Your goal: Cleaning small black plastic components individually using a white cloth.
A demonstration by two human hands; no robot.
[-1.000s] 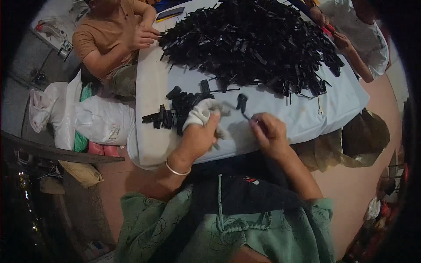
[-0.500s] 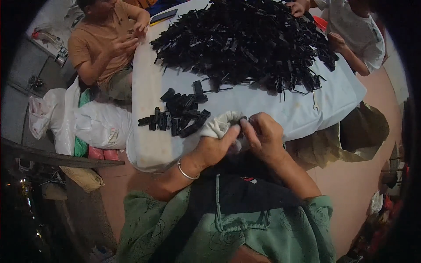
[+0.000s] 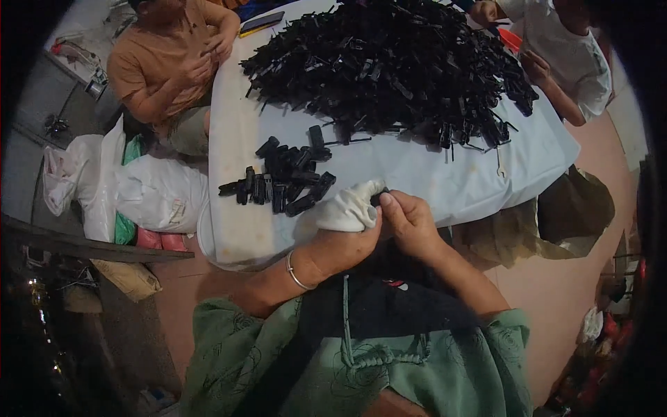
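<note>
My left hand (image 3: pixel 342 247) has an off-white cloth (image 3: pixel 351 207) over its fingers, perhaps a glove; a silvery bangle circles that wrist. Bare and closed, my right hand (image 3: pixel 415 221) pinches a small black part (image 3: pixel 377 199) against the cloth at the table's near edge. The left fingers are covered, so their grip on the part is partly hidden. To the left of my hands lies a small pile of black plastic pieces (image 3: pixel 286 170), several of them blocky. A huge heap of black parts with thin rods (image 3: pixel 389 69) covers the far side of the white-covered table (image 3: pixel 431 174).
A wrench (image 3: pixel 501 163) hangs near the heap's right end. Phone-like slab (image 3: pixel 262 22) lies at the far left corner. One person (image 3: pixel 156 69) sits far left, another (image 3: pixel 566 59) far right. White sacks (image 3: pixel 163 194) stand left; a brown sack (image 3: pixel 577 208) is at right.
The cloth-covered left fingers have turned over and closed up, and the dark part now shows at the cloth's tip. My right hand has shifted slightly down and left, still pinching.
</note>
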